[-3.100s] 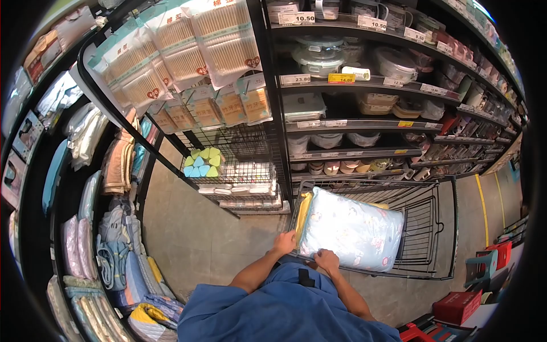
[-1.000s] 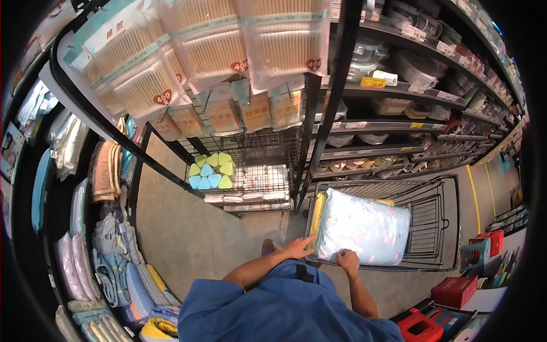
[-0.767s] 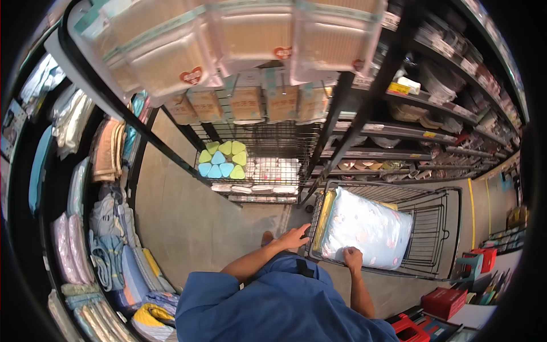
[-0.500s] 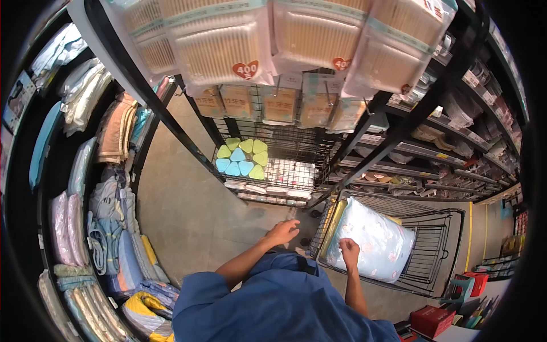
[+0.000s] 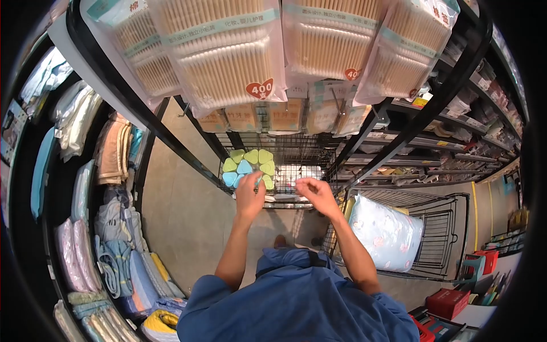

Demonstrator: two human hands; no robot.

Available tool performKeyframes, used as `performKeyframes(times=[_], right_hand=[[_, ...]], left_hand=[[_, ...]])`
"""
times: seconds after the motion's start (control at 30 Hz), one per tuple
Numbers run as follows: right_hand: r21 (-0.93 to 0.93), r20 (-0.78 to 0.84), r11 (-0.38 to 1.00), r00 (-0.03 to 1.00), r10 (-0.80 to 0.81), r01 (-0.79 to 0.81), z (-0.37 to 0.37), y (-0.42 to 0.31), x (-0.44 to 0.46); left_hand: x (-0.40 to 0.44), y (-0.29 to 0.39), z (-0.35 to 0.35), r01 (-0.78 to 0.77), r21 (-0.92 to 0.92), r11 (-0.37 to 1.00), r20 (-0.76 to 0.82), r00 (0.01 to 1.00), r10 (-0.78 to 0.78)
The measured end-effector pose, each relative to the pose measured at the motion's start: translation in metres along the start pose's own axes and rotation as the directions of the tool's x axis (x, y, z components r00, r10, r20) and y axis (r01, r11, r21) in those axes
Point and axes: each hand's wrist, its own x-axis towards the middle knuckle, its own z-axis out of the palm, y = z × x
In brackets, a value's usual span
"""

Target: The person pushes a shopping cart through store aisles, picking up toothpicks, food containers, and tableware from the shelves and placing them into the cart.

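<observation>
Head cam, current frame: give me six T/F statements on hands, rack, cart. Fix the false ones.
1. The left hand and right hand are apart from each other. True.
2. The triangular items are all one colour. False: some are green, some blue.
3. The pillow-like bundle lies in the shopping cart. True.
4. The right hand rests on the pillow-like bundle. False: it is apart from it, showing in front of the wire rack.
5. The cotton swab packs hang across the top of the picture. True.
6. The shopping cart stands at the picture's left edge. False: it stands on the right side.
</observation>
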Motion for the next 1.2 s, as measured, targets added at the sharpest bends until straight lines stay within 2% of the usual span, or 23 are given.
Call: performKeyframes(times=[0.03,0.1,0.13,0.17,0.23,0.27,0.33,0.4,0.47,0.6,0.67,0.8,0.87,0.9,0.93,1.0,1.07,1.13,1.2], right_hand=[[0.051,0.013,0.998,1.0,0.026,-0.027,0.004,-0.005,0.013],[0.024,0.013,0.997,0.998,0.066,-0.067,0.012,-0.002,0.041],[-0.001,0.019,0.994,0.994,0.11,-0.11,0.015,0.004,0.054],[0.003,0.009,0.994,0.994,0.107,-0.107,0.017,0.018,0.068],[-0.25,0.01,0.958,0.989,0.145,-0.138,0.023,0.05,0.096],[-0.242,0.003,0.961,0.99,0.142,-0.137,0.027,0.055,0.105],[-0.408,-0.04,0.885,0.973,0.229,-0.225,0.039,0.049,0.116],[-0.356,-0.062,0.895,0.963,0.262,-0.267,0.047,0.046,0.118],[-0.287,0.024,0.859,0.893,0.449,-0.424,0.05,0.043,0.124],[-0.19,-0.023,0.872,0.89,0.456,-0.452,0.057,0.055,0.127],[-0.014,-0.009,0.876,0.876,0.482,-0.482,0.059,0.067,0.13],[-0.017,0.051,0.884,0.883,0.467,-0.466,0.048,0.06,0.126],[0.04,0.088,0.91,0.909,0.408,-0.413,0.039,0.056,0.12],[0.013,-0.017,0.912,0.912,0.41,-0.41,0.043,0.036,0.11],[-0.001,-0.01,0.92,0.92,0.392,-0.392,0.037,0.03,0.106],[0.09,-0.045,0.938,0.94,0.339,-0.334,0.03,0.015,0.092],[0.162,-0.078,0.942,0.947,0.311,-0.296,0.023,-0.009,0.071],[0.237,-0.124,0.938,0.95,0.286,-0.251,0.017,-0.013,0.053],[0.321,-0.19,0.944,0.971,0.143,-0.076,0.004,-0.006,0.025]], left_hand=[[0.009,-0.003,-0.002,-0.006,-0.004,1.0,0.002,1.0,0.006],[0.024,-0.008,-0.002,-0.192,0.195,0.962,-0.027,0.979,0.201],[0.031,-0.008,-0.001,-0.202,0.19,0.961,-0.023,0.977,0.21],[0.035,-0.008,0.0,-0.12,0.195,0.973,0.069,0.992,0.108],[0.046,-0.012,0.003,0.005,0.236,0.972,0.235,0.97,-0.062],[0.052,-0.015,0.003,-0.004,0.24,0.971,0.241,0.969,-0.056],[0.061,-0.018,0.006,0.006,0.419,0.908,0.429,0.88,-0.204],[0.063,-0.027,0.011,-0.001,0.425,0.905,0.421,0.886,-0.196],[0.065,-0.034,0.016,0.004,0.413,0.911,0.432,0.879,-0.2],[0.067,-0.037,0.018,0.013,0.431,0.902,0.456,0.86,-0.23],[0.071,-0.041,0.02,0.022,0.373,0.928,0.505,0.834,-0.223],[0.071,-0.035,0.021,0.008,0.348,0.937,0.517,0.832,-0.199],[0.067,-0.028,0.022,0.019,0.173,0.985,0.447,0.889,-0.096],[0.068,-0.027,0.023,-0.022,0.172,0.985,0.472,0.88,-0.063],[0.065,-0.021,0.023,-0.026,0.173,0.985,0.486,0.872,-0.062],[0.064,-0.008,0.025,0.004,-0.04,0.999,0.473,0.881,0.015],[0.058,0.003,0.031,-0.035,-0.096,0.995,0.471,0.879,0.076],[0.05,0.03,0.027,-0.037,-0.283,0.958,0.482,0.858,0.175],[0.035,0.054,0.034,-0.032,-0.311,0.95,0.549,0.81,0.207]])
